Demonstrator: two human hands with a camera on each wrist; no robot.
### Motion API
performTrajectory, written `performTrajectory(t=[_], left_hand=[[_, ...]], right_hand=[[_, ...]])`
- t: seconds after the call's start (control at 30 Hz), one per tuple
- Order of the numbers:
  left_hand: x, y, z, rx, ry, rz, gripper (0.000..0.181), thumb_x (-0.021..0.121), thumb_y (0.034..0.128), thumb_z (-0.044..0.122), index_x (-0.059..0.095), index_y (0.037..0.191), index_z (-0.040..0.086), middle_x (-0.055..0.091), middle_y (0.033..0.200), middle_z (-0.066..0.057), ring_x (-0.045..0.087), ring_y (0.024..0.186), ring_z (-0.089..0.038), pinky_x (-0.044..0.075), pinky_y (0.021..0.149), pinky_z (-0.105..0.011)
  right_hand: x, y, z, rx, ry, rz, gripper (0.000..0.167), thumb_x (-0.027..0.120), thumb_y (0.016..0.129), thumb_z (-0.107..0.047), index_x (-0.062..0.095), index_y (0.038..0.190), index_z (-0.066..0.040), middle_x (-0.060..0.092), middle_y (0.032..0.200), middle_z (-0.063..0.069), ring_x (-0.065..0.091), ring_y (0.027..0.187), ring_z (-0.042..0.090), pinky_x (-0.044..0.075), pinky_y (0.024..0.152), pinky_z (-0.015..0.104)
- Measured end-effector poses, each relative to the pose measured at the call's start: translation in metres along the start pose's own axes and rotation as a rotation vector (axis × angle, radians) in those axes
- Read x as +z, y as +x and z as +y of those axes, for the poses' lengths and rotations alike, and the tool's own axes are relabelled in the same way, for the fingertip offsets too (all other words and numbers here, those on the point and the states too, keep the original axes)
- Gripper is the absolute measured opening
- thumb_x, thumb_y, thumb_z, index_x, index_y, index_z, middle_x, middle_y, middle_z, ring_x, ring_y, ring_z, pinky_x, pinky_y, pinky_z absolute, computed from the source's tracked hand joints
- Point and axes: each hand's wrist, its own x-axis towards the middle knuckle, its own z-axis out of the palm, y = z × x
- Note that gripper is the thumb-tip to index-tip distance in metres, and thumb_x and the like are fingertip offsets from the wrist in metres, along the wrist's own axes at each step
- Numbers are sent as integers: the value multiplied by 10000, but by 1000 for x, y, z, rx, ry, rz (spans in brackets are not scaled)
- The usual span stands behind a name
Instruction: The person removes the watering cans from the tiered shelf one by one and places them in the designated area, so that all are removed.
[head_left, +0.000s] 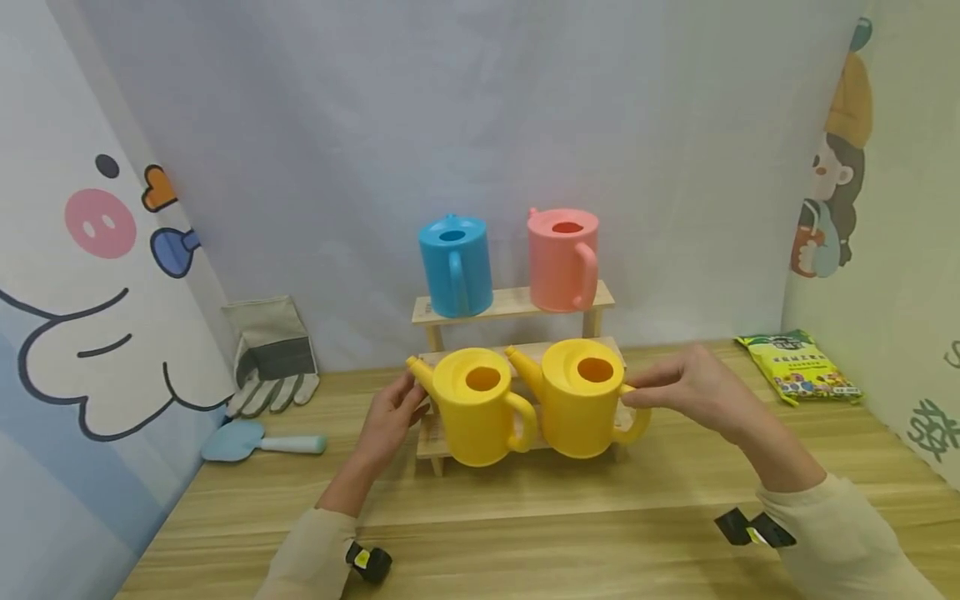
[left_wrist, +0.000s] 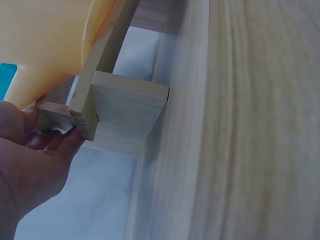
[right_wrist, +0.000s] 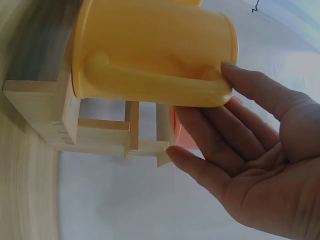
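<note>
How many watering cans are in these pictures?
4: the blue can and pink can on the top shelf, the left yellow can and right yellow can on the lowest shelf.

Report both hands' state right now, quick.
Left hand: at the wooden stand; grip cannot be told.
Right hand: pinching the handle of the right yellow watering can.

Yellow can [left_wrist: 42, 37] cut off, left wrist view; bag lettering [head_left: 802, 361] illegible.

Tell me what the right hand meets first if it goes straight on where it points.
Likely the body of the yellow watering can on the right, since the right hand is at its handle; the depth there is hard to judge.
</note>
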Motion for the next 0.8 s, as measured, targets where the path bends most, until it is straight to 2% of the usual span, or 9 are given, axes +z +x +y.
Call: performTrajectory(t=[0.2,0.5,0.7,0.8], left_hand=[[-1,0,0,0,-6,-7,481,453,1087,166,371,1549,57,430,1523,-163,446,1373,-315,466,1068,-422],[-2,0,-3,14,-5,-32,487,443,1090,179,358,1556,67,406,1544,-139,432,1386,-309,456,1077,-416],[-3,0,-5,17,-4,-43,478,440,1090,190,375,1552,84,410,1543,-131,427,1390,-305,444,1087,-425],[-4,0,-5,16,-8,-38,472,444,1089,194,388,1546,85,424,1533,-132,435,1384,-305,443,1089,-424]], right_hand=[[5,-1,4,35,70,30,370,813,857,-333,785,1103,-58,740,1089,86,639,1068,283,519,960,556],[18,-5,13,79,150,122,479,843,823,-354,752,1168,-34,725,1137,115,640,1108,310,538,953,505],[25,-5,14,92,224,163,483,831,838,-350,742,1179,-19,709,1174,123,598,1180,327,472,1019,561],[28,-4,15,89,272,176,480,830,844,-320,731,1186,2,704,1182,131,593,1183,307,452,1042,548]])
